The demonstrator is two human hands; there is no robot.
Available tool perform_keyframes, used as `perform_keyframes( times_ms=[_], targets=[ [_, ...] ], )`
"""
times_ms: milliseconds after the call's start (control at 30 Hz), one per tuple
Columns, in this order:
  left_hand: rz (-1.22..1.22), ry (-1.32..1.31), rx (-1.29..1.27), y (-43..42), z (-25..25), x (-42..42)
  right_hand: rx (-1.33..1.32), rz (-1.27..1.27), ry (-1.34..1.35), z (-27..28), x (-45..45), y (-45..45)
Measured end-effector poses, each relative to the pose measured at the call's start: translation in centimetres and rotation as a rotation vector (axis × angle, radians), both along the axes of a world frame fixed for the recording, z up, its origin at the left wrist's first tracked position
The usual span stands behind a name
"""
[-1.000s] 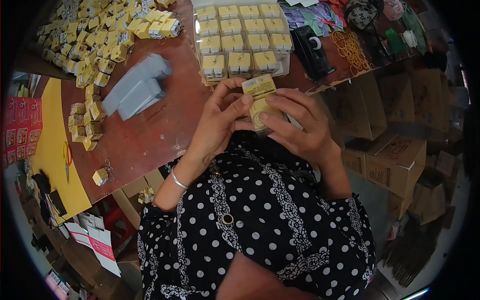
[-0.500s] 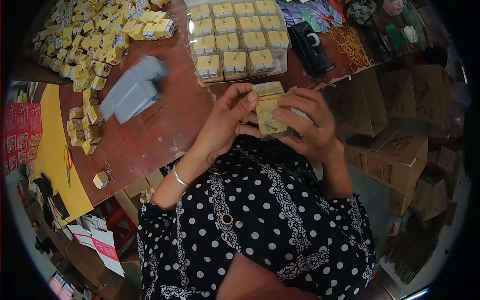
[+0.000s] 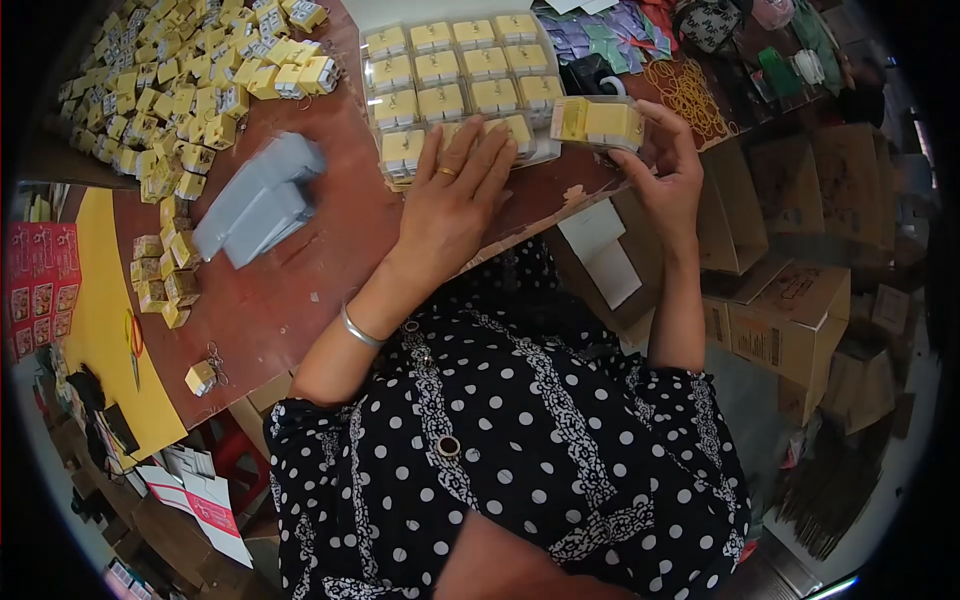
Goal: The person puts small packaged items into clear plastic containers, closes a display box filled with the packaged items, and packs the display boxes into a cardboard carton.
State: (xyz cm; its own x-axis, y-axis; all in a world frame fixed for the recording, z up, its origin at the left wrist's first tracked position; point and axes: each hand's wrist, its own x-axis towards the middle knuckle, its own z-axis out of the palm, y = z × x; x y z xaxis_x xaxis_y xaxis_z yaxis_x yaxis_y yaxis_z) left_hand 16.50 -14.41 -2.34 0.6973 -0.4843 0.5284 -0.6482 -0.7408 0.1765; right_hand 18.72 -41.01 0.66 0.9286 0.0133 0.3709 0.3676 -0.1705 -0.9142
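Note:
My right hand holds a clear package with a yellow block by its right end, just right of the tray. My left hand lies with extended fingers over the front row of a white tray. The tray holds rows of yellow-topped packages with small metal rings on top. My left fingers partly cover the front-row packages. A stack of clear plastic sleeves lies on the red table to the left.
A large heap of small yellow boxes fills the back left. Scissors lie on yellow card. Yellow rubber bands and a black tape dispenser are at the back right. Cardboard boxes stand at right.
My hands have parted. The package has moved up and right in my right hand and turned sideways. My left hand has let go of it and moved onto the tray's front row.

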Motion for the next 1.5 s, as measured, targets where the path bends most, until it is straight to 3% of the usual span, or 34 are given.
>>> perform_keyframes(
  times_ms=[367,567,633,867,1033,1500],
  targets=[
    [0.029,0.044,0.0,0.0,0.2,-0.3,0.089,0.156,0.088,-2.3,0.2,-0.5],
    [0.036,0.079,-0.003,0.0,0.4,-0.3,-0.054,0.089,0.037,-3.1,0.2,-0.2],
    [0.032,0.096,0.003,0.1,0.3,-0.4,-0.583,-0.001,-0.189,-1.3,0.3,-0.2],
    [0.02,0.064,-0.033,0.1,-0.3,-0.4,-0.919,0.019,-0.258,0.5,0.0,3.6],
    [0.045,0.089,-0.03,0.0,-0.7,-0.6,-1.182,-0.047,-0.481,0.0,0.9,4.3],
    [0.128,-0.056,0.067,-0.8,-1.3,0.0,-1.134,-0.006,-0.435,-2.8,0.6,4.8]
  ],
)
